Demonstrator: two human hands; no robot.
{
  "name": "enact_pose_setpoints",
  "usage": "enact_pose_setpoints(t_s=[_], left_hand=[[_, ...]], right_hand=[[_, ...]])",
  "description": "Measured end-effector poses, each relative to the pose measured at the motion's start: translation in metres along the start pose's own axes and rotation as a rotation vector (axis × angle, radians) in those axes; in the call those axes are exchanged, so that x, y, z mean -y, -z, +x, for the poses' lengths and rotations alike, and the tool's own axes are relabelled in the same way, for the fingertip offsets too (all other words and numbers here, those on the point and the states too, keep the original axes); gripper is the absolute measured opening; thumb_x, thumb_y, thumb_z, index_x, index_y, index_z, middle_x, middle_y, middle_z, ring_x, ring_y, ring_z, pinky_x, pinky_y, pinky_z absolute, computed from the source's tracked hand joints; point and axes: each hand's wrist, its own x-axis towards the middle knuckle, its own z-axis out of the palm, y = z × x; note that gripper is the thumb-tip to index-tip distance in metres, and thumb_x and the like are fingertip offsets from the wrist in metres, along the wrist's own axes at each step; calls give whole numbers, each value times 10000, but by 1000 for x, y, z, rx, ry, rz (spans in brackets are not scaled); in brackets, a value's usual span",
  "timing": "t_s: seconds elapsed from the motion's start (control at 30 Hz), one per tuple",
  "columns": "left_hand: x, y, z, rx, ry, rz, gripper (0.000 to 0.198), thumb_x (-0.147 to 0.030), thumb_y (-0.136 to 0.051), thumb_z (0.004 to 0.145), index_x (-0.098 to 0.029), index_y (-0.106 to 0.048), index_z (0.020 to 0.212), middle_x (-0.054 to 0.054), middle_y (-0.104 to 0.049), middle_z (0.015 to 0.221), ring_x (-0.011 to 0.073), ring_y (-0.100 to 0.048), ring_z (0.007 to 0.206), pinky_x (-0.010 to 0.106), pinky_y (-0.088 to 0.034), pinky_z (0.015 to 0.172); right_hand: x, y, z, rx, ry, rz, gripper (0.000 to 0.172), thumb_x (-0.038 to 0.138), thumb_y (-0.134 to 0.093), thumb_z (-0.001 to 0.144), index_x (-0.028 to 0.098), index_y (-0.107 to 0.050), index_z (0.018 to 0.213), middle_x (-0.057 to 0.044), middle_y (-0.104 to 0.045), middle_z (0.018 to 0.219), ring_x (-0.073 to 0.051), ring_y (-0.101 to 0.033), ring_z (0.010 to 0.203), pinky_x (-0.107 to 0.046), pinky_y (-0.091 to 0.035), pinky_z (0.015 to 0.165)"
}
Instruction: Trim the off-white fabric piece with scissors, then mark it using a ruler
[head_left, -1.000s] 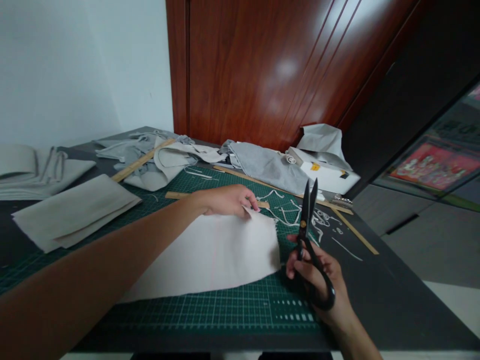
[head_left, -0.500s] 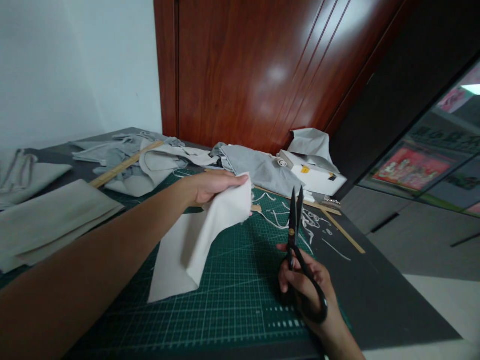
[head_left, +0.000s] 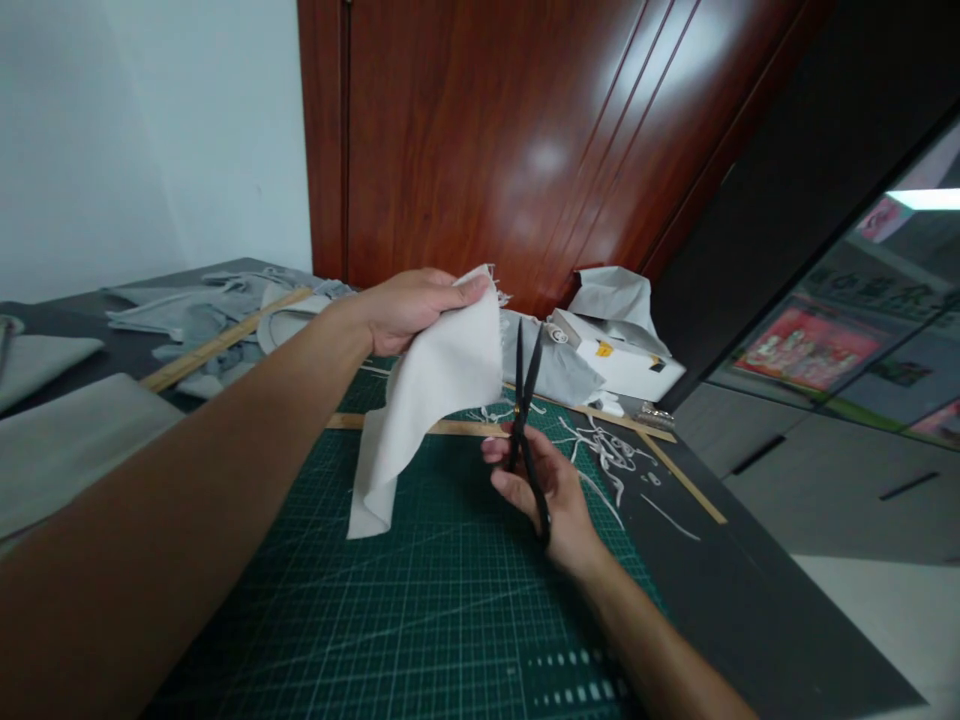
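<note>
Cloth [head_left: 435, 390] hangs over the green mat [head_left: 420, 620], its top corner pinched in the left hand [head_left: 409, 305]. The right hand [head_left: 551, 490] is closed around black scissors [head_left: 525, 400], blades slightly parted and pointing up just beside the cloth's right edge.

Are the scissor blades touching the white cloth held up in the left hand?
Apart. The head view shows a strip of background between the white cloth and the open blades of the scissors, held in the right hand.
</note>
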Motion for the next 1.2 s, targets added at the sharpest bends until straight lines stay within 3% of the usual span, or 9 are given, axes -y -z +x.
enact_pose_setpoints(t_s=[0.17,0.4,0.5,0.6,0.8,0.93,1.2], left_hand=[[17,-2,-1,118,25,120,535,-671,-853,807,-156,-727,738,72,-717,708,158,-646,578,267,-489,556],[32,-25,-3,240,86,230,602,-764,-790,806,-174,-692,738,70,-722,672,180,-647,564,304,-518,574],[35,-32,-8,269,140,260,577,-729,-843,759,-176,-683,729,63,-718,645,199,-681,596,306,-532,595],[35,-34,-10,269,176,259,557,-661,-930,671,-160,-700,753,70,-740,671,200,-695,609,302,-541,604],[38,-30,-11,449,243,201,480,-382,-1039,536,-145,-791,872,84,-817,831,192,-718,633,283,-548,587],[40,-32,-10,415,211,194,322,-374,-978,642,-160,-809,814,61,-789,726,166,-684,587,256,-509,555],[26,-30,-10,264,205,97,398,-455,-953,738,-114,-807,880,107,-798,798,162,-682,600,282,-550,619]], right_hand=[[-10,0,13,-101,58,36,558,353,-986,774,255,-689,1236,-56,-788,1157,-262,-750,1068,-448,-559,1012],[-3,-1,31,-189,66,125,562,278,-1031,674,241,-731,1147,8,-760,1000,-177,-714,796,-345,-587,803],[-4,-4,30,-233,60,180,457,276,-1008,694,229,-754,1071,48,-728,840,-123,-637,693,-260,-535,695],[-4,-4,23,-265,26,233,427,269,-995,692,216,-759,1044,49,-720,804,-104,-589,649,-221,-477,614],[3,3,12,-310,-16,294,464,265,-987,648,202,-772,1055,53,-681,776,-105,-569,661,-205,-461,614],[5,3,9,-296,-35,287,458,266,-979,628,209,-771,1032,62,-642,740,-114,-552,633,-221,-458,592],[2,2,3,-166,-16,144,387,330,-948,751,215,-758,1068,35,-692,754,-142,-593,666,-261,-474,646]])
